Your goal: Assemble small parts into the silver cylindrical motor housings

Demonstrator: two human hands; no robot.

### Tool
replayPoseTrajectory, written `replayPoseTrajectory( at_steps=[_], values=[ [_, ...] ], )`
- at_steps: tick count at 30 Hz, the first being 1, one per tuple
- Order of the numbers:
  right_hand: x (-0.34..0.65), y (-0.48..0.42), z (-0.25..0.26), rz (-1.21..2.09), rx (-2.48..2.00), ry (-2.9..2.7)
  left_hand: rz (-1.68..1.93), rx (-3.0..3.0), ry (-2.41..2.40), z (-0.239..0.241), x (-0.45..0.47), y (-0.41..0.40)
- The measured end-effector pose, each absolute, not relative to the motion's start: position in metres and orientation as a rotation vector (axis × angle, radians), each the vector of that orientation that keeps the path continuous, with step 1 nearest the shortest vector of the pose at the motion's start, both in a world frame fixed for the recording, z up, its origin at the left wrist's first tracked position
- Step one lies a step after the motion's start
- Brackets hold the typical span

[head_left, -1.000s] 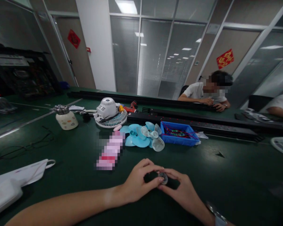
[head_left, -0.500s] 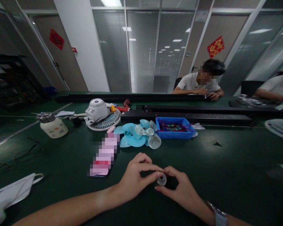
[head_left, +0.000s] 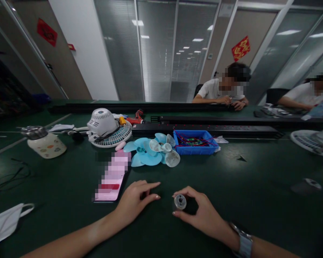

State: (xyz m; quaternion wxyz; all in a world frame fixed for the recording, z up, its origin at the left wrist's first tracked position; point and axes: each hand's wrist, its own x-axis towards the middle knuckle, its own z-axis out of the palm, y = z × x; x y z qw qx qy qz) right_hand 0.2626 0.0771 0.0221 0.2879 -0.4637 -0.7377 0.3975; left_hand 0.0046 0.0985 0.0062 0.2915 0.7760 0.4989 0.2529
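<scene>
Between the thumb and fingers of my right hand is a small dark cylinder, its greyish round end face with a centre hole turned up toward me. My left hand is off to the left of it, holding nothing, with thumb and index finger stretched out and apart. Nearest to that hand lies a phone with a pink screen, partly blurred. Beyond both hands lie light-blue fan blades, with a paler translucent fan blade on top at their right.
A blue bin holds wires and green boards. Around the table are a white fan head, a cream jar, a white mask, another small cylinder and long black bars. Two people sit across, at right.
My left hand has let go of the cylinder and drawn back to the left. The right hand keeps hold of it. The view has shifted slightly to the right.
</scene>
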Motion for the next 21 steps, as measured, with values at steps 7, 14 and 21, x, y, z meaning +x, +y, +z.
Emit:
replayPoseTrajectory(
  at_steps=[7,14,21],
  values=[
    [0.263,0.079,0.024,1.139,-1.245,-1.897,0.843,1.811,1.380,0.014,0.003,0.096],
    [0.380,0.146,0.012,0.591,-1.495,-1.435,0.831,1.863,1.311,0.015,0.002,0.097],
    [0.476,0.181,-0.019,0.182,-1.907,-1.198,0.813,1.906,1.321,0.015,0.003,0.096]
  ],
)
